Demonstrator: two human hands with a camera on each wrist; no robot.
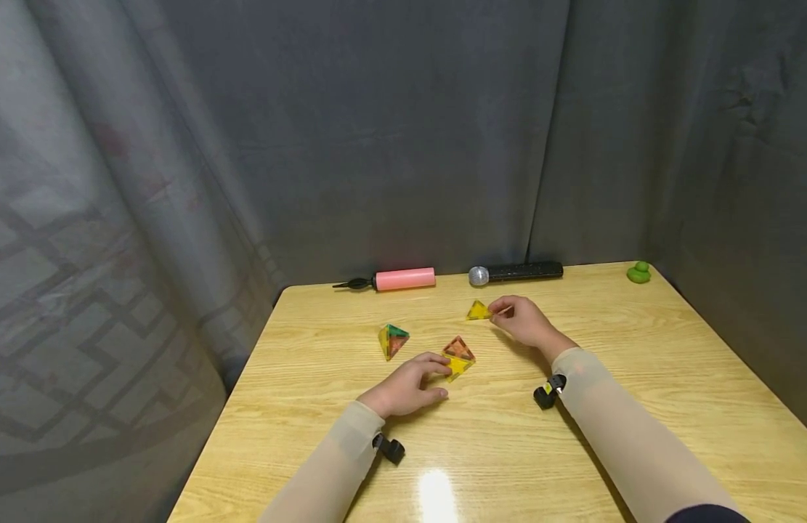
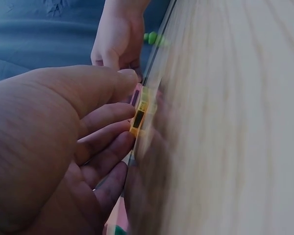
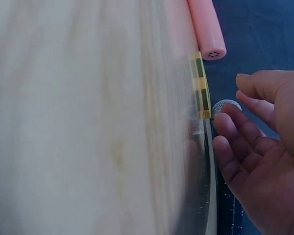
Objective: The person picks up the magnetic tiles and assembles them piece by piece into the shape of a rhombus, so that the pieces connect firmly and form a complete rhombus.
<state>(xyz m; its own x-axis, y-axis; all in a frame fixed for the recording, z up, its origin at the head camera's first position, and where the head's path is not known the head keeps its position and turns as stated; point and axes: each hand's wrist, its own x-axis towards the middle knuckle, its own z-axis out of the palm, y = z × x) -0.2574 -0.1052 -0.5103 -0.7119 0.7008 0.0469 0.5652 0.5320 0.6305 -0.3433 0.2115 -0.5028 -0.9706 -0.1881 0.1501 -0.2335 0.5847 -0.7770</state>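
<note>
Translucent triangular magnetic tiles lie flat on the table. My left hand (image 1: 406,386) reaches to a yellow tile (image 1: 460,367), its fingertips at the tile's left edge and the thumb held apart. Right behind that one, edge to edge, sits an orange tile (image 1: 458,348). Farther back, my right hand (image 1: 522,321) is beside a single yellow triangle tile (image 1: 479,311). In the right wrist view, a gap shows between its loosely bent fingers and that yellow tile (image 3: 202,88). To the left stands a small pyramid of green, yellow and red tiles (image 1: 393,341).
Along the back edge of the wooden table (image 1: 298,407) lie a pink hand pump (image 1: 404,280) with a black nozzle and a black microphone (image 1: 524,272) with a silver head. A green toy (image 1: 639,272) sits at the back right corner. Grey curtains (image 1: 403,145) hang behind.
</note>
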